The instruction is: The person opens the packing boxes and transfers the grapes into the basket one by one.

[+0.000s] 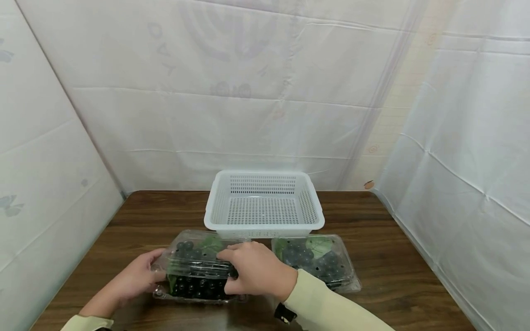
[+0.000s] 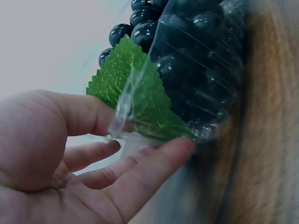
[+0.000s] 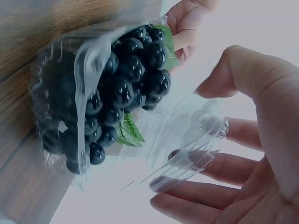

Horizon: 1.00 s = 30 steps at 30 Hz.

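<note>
A clear plastic clamshell box [image 1: 198, 290] of dark grapes [image 3: 133, 70] with green leaves [image 2: 133, 86] stands at the table's front left. Its hinged lid [image 3: 187, 135] is raised partway above the grapes. My left hand [image 1: 138, 276] pinches the box's rim at its left end, thumb on one side and fingertips on the other. The right hand [image 1: 258, 271] is at the lid's front edge. In the right wrist view its fingers lie against the lid's outer side, partly seen through the plastic, and the thumb stands apart from it.
A second clear box [image 1: 319, 262] of dark grapes and leaves sits to the right, close beside my right forearm. Behind both boxes is a white perforated basket [image 1: 265, 226]. The wooden table [image 1: 165, 209] is bordered by white sheeting [image 1: 248, 128] at the back and sides.
</note>
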Motion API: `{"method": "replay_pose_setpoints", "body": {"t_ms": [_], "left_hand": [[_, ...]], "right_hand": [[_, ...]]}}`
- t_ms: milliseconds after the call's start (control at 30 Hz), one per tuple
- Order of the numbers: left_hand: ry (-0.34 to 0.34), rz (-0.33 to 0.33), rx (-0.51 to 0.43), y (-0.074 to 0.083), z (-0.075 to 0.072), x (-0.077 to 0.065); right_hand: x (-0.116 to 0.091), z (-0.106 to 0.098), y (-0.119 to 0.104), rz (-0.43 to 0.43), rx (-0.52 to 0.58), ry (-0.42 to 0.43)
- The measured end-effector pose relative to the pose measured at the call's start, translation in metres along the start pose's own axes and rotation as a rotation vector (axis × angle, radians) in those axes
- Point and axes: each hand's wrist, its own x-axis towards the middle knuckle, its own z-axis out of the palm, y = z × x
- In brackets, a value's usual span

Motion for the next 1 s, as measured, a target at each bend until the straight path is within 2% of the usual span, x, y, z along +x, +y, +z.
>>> {"method": "replay_pose_setpoints", "body": {"t_ms": [133, 267, 467, 567, 700, 867, 1000], "left_hand": [[0.001, -0.009, 0.069, 0.004, -0.012, 0.003], [-0.013, -0.003, 0.078, 0.008, -0.023, 0.006], [-0.010, 0.000, 0.161, 0.013, -0.032, 0.014], [-0.015, 0.042, 0.209, 0.012, -0.036, 0.017], [0.017, 0.082, 0.287, 0.015, -0.042, 0.022], [0.029, 0.062, 0.348, 0.020, -0.049, 0.028], [0.001, 0.048, 0.365, 0.022, -0.056, 0.035]], "right_hand": [[0.005, -0.003, 0.000, -0.011, 0.064, 0.031], [0.012, -0.007, 0.000, 0.002, 0.104, 0.040], [0.021, -0.012, -0.001, 0.037, 0.144, 0.042], [0.025, -0.015, 0.000, 0.064, 0.181, 0.033], [0.030, -0.018, 0.002, 0.111, 0.244, 0.030], [0.037, -0.020, 0.005, 0.171, 0.332, 0.042], [0.042, -0.019, 0.008, 0.224, 0.401, 0.051]]}}
